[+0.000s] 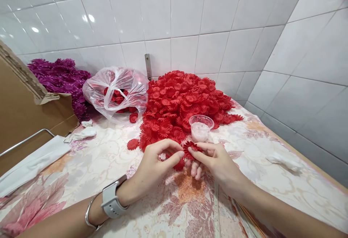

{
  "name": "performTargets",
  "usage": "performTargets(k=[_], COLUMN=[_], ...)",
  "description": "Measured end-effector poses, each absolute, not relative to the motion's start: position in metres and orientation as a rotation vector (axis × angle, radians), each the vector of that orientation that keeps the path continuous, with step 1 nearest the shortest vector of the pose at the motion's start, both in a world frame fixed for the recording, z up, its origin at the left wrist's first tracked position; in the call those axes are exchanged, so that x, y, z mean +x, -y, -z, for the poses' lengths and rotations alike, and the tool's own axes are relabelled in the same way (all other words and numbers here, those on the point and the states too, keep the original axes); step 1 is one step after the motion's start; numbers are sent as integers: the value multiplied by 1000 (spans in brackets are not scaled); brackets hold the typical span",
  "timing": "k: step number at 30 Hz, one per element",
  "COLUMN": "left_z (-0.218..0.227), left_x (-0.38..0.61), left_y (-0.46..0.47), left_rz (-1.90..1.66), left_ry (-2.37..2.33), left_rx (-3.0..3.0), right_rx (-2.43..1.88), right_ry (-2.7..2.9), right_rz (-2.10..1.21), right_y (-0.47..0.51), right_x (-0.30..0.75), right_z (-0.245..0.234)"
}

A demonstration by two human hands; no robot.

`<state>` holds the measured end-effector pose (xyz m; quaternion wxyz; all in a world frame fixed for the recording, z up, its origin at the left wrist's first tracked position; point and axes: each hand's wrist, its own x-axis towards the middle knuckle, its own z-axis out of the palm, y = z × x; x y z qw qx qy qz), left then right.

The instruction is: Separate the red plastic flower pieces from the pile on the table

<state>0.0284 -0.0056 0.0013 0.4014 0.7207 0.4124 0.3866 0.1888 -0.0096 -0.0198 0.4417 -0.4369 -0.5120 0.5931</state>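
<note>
A dark red artificial flower with pointed petals is pinched between the thumb and fingers of my right hand. My left hand is curled, its thumb and fingertips brought together at the flower's left edge. Whether those fingertips grip a petal or something small is too fine to see. Just behind my hands stands a clear plastic cup with whitish stuff inside. Beyond it rises a large heap of red artificial flowers, some lying loose near my left hand.
A tied clear plastic bag with red flowers stands left of the heap, beside a purple flower pile. A cardboard box occupies the left edge. Crumpled white tissue lies right on the floral tablecloth. A tiled wall closes the back.
</note>
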Motion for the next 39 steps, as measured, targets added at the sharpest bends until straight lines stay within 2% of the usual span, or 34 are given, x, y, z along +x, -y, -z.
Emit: performTargets(k=[7, 14, 20, 28, 32, 39], left_z=[7, 9, 5, 6, 6, 12], left_x=[30, 32, 36, 34, 27, 22], left_y=[6, 4, 4, 0, -6, -7], left_rz=[-868, -833, -877, -1010, -1128, -1293], left_ry=[-952, -934, -851, -801, -963, -1197], left_rx=[1414, 1239, 1039, 1024, 1319, 1991], right_rx=[-1208, -1273, -1060, -942, -983, -1025], right_ry=[1308, 1645, 1373, 909, 797, 1053], right_rz=[-1395, -962, -1355, -1432, -1457, -1498], right_y=[15, 22, 15, 14, 8, 8], right_x=[186, 187, 187, 184, 188, 188], right_z=[23, 15, 16, 19, 16, 15])
